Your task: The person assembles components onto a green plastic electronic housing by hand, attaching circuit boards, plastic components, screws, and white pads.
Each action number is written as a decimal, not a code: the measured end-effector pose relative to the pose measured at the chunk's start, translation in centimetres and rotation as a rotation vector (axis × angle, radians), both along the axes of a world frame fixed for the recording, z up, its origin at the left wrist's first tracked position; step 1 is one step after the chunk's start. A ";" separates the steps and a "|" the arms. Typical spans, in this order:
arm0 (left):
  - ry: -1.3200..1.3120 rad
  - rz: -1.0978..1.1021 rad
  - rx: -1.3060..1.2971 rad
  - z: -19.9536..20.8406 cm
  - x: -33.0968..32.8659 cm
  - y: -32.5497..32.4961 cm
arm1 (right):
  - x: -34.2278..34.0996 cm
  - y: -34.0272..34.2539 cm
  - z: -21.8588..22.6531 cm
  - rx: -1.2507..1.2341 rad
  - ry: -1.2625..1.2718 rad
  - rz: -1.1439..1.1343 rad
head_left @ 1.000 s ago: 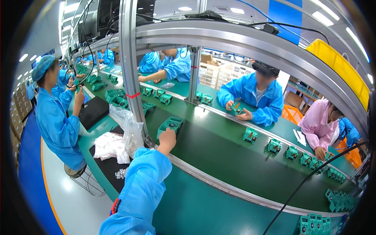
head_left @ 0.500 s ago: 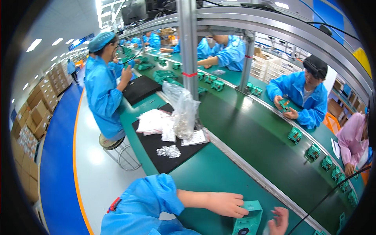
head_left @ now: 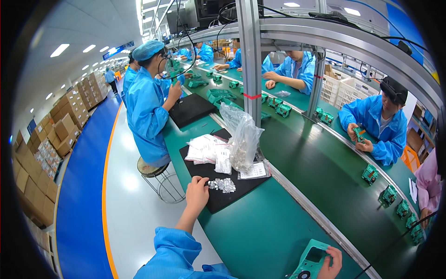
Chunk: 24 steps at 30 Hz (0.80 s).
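Observation:
My left hand (head_left: 197,191) is stretched out to the left edge of a pile of small silvery pieces (head_left: 225,185) on a black mat (head_left: 217,202). Its fingers are bent and drawn together at the pile; whatever is between the tips is too small to make out. At the lower right, my right hand (head_left: 331,265) grips the right side of a green plastic housing (head_left: 306,256). The housing has a rectangular opening and a round dark part near its lower end, which the picture's edge partly cuts off.
White bags (head_left: 204,149) and a clear plastic bag (head_left: 241,135) lie behind the pile. A metal post (head_left: 251,69) rises beyond them. Several green assemblies (head_left: 370,174) line the conveyor (head_left: 297,158). Co-workers in blue sit across it, and one is at my left near a stool (head_left: 153,167).
My left hand has left the green housing and moved left and away to the silvery pile. My right hand has closed on the housing's side. The view has shifted slightly.

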State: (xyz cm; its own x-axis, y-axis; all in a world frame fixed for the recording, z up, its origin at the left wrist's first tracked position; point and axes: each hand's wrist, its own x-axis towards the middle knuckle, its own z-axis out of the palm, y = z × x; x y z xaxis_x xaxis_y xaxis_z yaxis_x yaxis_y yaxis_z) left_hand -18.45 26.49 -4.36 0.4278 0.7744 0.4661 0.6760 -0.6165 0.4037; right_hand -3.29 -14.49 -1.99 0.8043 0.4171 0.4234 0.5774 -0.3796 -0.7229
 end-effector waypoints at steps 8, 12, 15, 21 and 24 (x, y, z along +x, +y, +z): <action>0.145 -0.141 -0.139 1.2 0.1 3.1 | -0.1 0.1 0.3 0.034 0.013 -0.101; 0.245 -0.138 -0.186 1.4 0.0 4.3 | -0.4 0.0 -0.3 0.042 0.001 -0.124; 0.199 -0.257 -0.206 1.8 -0.5 4.9 | -0.7 -0.2 -0.2 0.041 -0.005 -0.123; -0.392 -0.656 -0.303 5.2 3.5 -9.2 | -1.2 0.6 0.1 -0.016 -0.327 -0.367; -0.351 -1.115 0.310 5.6 2.5 -18.4 | -4.1 1.3 3.5 -0.049 -0.166 0.097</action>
